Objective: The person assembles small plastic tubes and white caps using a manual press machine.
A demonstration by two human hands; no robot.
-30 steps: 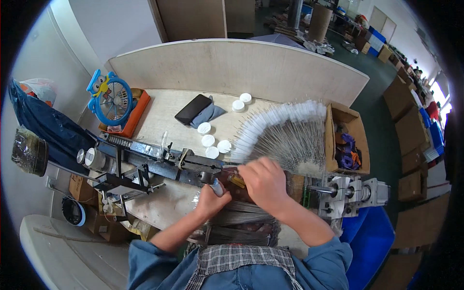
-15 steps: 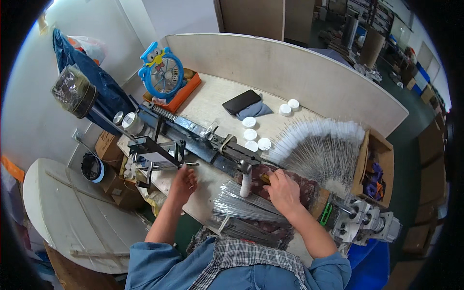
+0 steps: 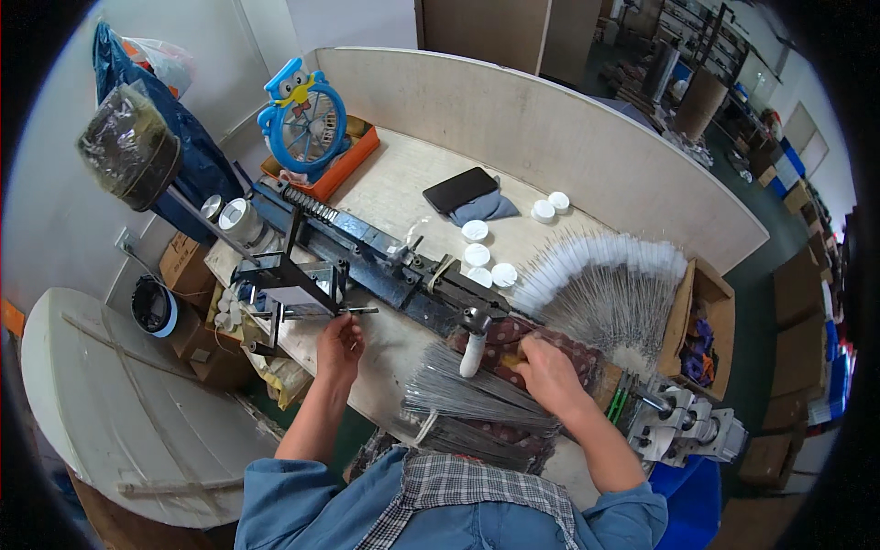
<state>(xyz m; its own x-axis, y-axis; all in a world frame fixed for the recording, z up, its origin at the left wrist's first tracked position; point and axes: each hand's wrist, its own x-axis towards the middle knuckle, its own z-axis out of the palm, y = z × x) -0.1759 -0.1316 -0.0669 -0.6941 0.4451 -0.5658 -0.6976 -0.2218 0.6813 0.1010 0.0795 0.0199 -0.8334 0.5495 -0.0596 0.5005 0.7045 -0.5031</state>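
My left hand [image 3: 339, 348] is raised beside the black metal frame [image 3: 298, 286] of the bench machine. Its fingers are drawn together just under a thin metal rod [image 3: 362, 311]; whatever they pinch is too small to make out. Over the dark red spotted cloth [image 3: 579, 359], my right hand [image 3: 552, 376] is closed, with a small yellow piece [image 3: 510, 363] showing at its fingertips. Left of that hand stands a white-wrapped lever handle [image 3: 472, 356]. A bundle of thin metal wires [image 3: 463, 390] lies beneath the handle and reaches toward my right wrist.
A fan of white-tipped wires [image 3: 600, 284] spreads at right, beside a cardboard box [image 3: 712, 312]. A clamp-like metal unit [image 3: 683, 417] sits at the near right. Several white round tubs [image 3: 476, 255], a black phone-like slab [image 3: 458, 190] and a blue fan [image 3: 307, 128] stand farther back.
My left hand has risen slightly toward the rod and its fingers have drawn together. My right hand has shifted slightly right and nearer me, the yellow piece still at its fingertips.
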